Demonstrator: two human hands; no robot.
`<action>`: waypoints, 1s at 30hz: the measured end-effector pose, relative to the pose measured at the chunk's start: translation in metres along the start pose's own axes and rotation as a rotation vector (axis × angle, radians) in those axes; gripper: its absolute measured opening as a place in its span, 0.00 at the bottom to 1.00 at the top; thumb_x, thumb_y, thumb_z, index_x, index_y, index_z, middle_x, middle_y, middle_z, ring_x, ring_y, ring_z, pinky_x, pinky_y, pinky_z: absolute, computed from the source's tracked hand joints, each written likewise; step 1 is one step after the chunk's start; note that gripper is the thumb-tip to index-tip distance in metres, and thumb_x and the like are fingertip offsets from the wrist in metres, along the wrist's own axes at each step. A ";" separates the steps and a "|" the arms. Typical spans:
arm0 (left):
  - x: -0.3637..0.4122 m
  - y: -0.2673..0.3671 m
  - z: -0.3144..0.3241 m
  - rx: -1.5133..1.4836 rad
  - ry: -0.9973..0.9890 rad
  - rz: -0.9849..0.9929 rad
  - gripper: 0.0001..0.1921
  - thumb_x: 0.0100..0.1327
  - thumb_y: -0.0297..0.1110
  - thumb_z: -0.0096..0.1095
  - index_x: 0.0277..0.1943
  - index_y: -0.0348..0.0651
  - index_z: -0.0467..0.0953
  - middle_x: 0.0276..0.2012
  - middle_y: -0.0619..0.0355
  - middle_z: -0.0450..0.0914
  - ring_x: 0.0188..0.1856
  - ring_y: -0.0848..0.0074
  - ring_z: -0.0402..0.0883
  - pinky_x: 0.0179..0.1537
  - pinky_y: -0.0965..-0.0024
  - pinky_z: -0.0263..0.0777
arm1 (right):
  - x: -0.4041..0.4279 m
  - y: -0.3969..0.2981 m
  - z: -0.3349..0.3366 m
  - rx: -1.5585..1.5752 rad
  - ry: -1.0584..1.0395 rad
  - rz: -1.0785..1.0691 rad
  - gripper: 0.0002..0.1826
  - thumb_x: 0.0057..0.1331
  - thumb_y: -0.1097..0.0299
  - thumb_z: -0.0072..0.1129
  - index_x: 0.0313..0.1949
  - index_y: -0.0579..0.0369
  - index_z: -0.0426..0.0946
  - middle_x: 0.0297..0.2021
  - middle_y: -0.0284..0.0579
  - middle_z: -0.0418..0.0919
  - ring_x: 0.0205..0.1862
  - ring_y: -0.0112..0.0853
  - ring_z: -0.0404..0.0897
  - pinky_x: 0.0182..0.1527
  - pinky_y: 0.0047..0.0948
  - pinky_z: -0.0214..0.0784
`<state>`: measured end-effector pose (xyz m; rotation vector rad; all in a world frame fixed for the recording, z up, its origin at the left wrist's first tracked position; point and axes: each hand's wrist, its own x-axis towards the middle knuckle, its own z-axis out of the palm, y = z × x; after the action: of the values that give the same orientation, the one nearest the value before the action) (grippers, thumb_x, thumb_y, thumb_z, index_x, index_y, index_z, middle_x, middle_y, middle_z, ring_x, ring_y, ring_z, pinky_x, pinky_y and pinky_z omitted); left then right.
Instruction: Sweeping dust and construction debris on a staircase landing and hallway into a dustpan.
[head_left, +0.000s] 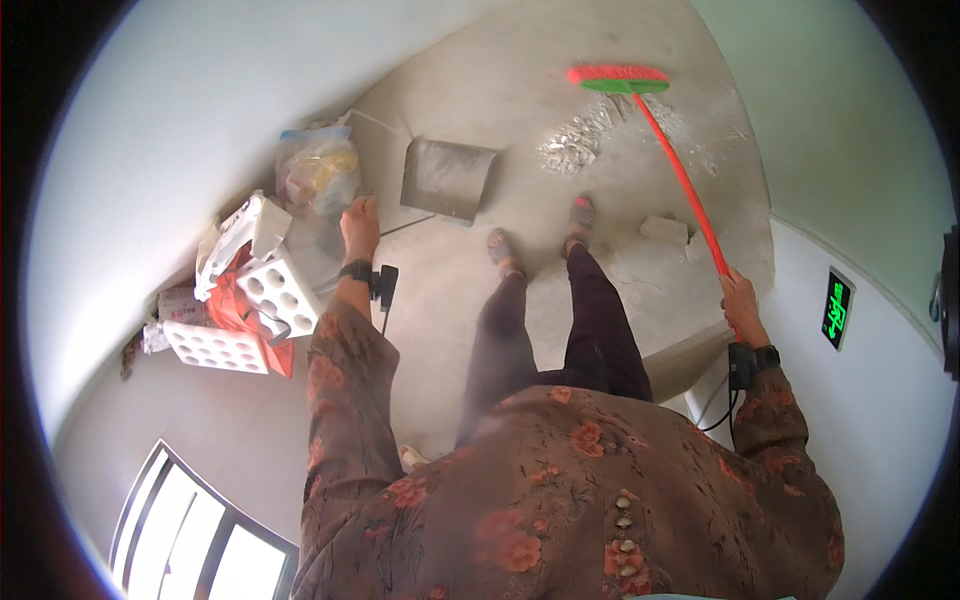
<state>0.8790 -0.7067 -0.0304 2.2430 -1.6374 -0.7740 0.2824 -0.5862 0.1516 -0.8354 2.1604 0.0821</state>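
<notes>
My right hand (741, 304) grips the red handle of a broom (686, 184). Its green head with red bristles (619, 77) rests on the concrete floor, just beyond a heap of pale, flaky debris (574, 146). My left hand (361, 225) is closed in a fist, and the thin dark handle of a metal dustpan (448, 178) runs up to it; the grip itself is partly hidden. The dustpan lies on the floor to the left of the heap, apart from it. Finer white dust is spread right of the heap, by the broom handle.
Along the left wall are a clear plastic bag of rubbish (319, 171), white foam trays with round holes (281, 294) and a red plastic bag (232, 289). A pale flat chunk (664, 228) lies right of my feet. A lit green sign (837, 308) hangs on the right wall.
</notes>
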 end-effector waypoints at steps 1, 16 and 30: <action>-0.009 -0.009 0.000 0.003 0.038 -0.034 0.16 0.60 0.42 0.48 0.39 0.40 0.78 0.33 0.39 0.77 0.38 0.48 0.76 0.40 0.55 0.68 | -0.002 -0.001 0.000 0.005 0.014 0.028 0.19 0.65 0.56 0.42 0.51 0.47 0.70 0.13 0.37 0.63 0.11 0.26 0.64 0.12 0.28 0.57; -0.138 -0.010 -0.013 0.017 -0.127 -0.094 0.14 0.61 0.40 0.50 0.39 0.39 0.78 0.32 0.41 0.77 0.36 0.49 0.76 0.38 0.58 0.68 | 0.022 0.031 -0.027 0.158 -0.001 -0.059 0.20 0.66 0.58 0.41 0.56 0.46 0.68 0.14 0.32 0.62 0.09 0.19 0.58 0.10 0.21 0.54; -0.148 0.035 0.016 -0.179 -0.231 0.072 0.12 0.60 0.36 0.53 0.38 0.36 0.77 0.27 0.43 0.77 0.28 0.62 0.78 0.32 0.67 0.69 | 0.064 0.035 -0.041 -0.385 0.071 -0.581 0.18 0.64 0.61 0.44 0.52 0.53 0.69 0.32 0.60 0.75 0.35 0.53 0.73 0.37 0.45 0.64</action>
<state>0.8083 -0.5776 0.0133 2.0229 -1.6621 -1.1480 0.2052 -0.6069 0.1269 -1.6784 1.9070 0.1761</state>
